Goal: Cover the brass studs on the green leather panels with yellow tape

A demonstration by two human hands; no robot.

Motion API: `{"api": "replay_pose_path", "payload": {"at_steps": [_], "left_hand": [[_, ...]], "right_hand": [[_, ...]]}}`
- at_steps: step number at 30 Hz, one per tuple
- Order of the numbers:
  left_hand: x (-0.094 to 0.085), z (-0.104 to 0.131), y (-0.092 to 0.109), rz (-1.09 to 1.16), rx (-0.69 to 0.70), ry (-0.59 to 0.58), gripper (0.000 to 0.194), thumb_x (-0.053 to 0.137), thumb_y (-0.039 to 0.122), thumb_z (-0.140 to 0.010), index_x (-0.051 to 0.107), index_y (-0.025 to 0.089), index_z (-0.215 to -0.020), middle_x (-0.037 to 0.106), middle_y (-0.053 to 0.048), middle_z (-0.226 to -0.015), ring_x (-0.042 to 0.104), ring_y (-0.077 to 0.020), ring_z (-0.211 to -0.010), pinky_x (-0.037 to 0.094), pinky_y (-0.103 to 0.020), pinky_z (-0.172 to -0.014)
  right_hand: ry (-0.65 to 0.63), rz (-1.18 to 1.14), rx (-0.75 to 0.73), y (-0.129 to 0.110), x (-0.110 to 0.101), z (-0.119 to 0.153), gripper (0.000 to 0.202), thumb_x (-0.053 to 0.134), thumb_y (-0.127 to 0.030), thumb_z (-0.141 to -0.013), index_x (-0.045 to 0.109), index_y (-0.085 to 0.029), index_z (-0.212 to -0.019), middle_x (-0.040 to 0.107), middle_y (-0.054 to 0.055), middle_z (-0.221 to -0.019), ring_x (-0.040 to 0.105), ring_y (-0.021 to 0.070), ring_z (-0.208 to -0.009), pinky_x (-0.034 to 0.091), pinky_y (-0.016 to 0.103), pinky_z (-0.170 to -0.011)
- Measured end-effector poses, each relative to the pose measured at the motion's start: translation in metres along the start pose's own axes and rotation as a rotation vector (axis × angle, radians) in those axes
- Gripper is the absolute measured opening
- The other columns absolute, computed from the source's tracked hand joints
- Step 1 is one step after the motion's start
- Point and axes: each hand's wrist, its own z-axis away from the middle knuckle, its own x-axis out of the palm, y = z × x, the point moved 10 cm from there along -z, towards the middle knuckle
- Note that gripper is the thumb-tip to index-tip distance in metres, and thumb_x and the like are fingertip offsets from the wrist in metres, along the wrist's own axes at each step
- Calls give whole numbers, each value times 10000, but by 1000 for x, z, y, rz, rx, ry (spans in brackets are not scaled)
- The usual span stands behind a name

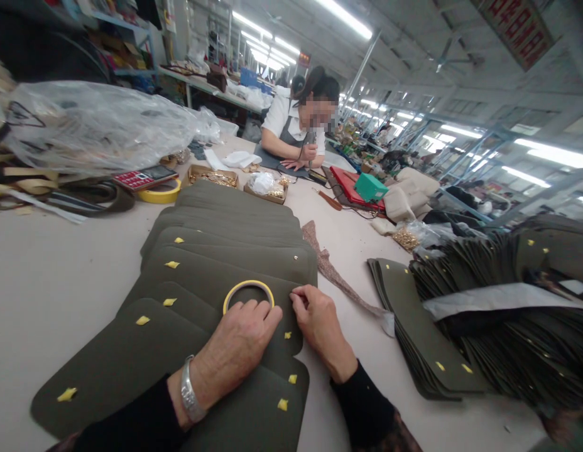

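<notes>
My left hand (242, 342) is closed round the near side of a roll of yellow tape (247, 284), above a fanned stack of dark olive panels (201, 342). At the stack's right edge my right hand (320, 317) has its thumb and forefinger pinched together. What lies in that pinch, if anything, is too small to make out. Small yellow tape pieces (169, 302) dot the panels along their left side, with others (288, 335) near the right edge. A tiny metallic spot (296, 257) shows on a panel farther up.
Behind the stack stand boxes of gold-coloured hardware (213, 177) and a second yellow roll (160, 191). A brown fabric strip (332, 270) lies to the right, before more bundled panels (428, 326). Across the table a co-worker (294, 135) leans over the surface. A plastic bag (98, 125) bulges at left.
</notes>
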Motion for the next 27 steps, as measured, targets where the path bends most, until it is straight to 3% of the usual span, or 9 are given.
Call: {"api": "replay_pose_path", "payload": {"at_steps": [2,6,8,12,15,20,27], "left_hand": [[-5,1,3,36,28,18,144,430,62,-871,486,195,-865,555,-22,-787,522,-188,-680,428,-305,-598],[-22,9,15,119,141,145,151,402,96,-898,516,190,-924,570,-24,-769,543,-201,-663,468,-324,-586],[-27,12,14,179,153,205,179,378,110,-919,529,187,-978,589,-23,-764,567,-205,-667,498,-336,-605],[-32,15,7,339,140,297,332,363,117,-953,458,173,-1266,678,-33,-877,642,-170,-745,535,-282,-670],[-34,15,5,375,125,347,468,380,167,-977,281,157,-1434,695,-74,-1089,679,-154,-856,543,-255,-735],[-34,17,4,344,79,380,433,388,234,-995,307,152,-1412,719,-71,-1033,697,-158,-800,544,-254,-700],[-37,17,8,397,103,355,240,354,219,-996,481,181,-1195,705,-47,-968,681,-158,-804,525,-257,-711]], "right_hand": [[-5,-42,32,1,-3,3,135,552,-148,-863,684,-170,-845,698,42,-785,641,171,-716,466,268,-685],[-264,-98,33,-6,8,17,156,577,-131,-833,712,-194,-786,713,23,-726,648,166,-671,449,248,-622],[-315,-147,27,-10,4,23,156,588,-125,-823,720,-199,-785,716,17,-719,650,166,-664,449,245,-612],[-136,-375,16,-20,-26,27,169,550,-158,-874,714,-191,-899,709,17,-782,635,152,-680,478,243,-638],[-85,-445,-140,-42,-37,33,181,540,-145,-879,687,-190,-973,696,32,-855,628,153,-736,491,259,-693],[-23,-304,-366,-67,-41,41,169,518,-106,-882,651,-183,-951,674,51,-826,607,167,-759,479,286,-713],[59,-147,-410,-67,-39,49,150,484,-86,-852,593,-175,-800,596,28,-694,553,157,-640,435,275,-617]]}}
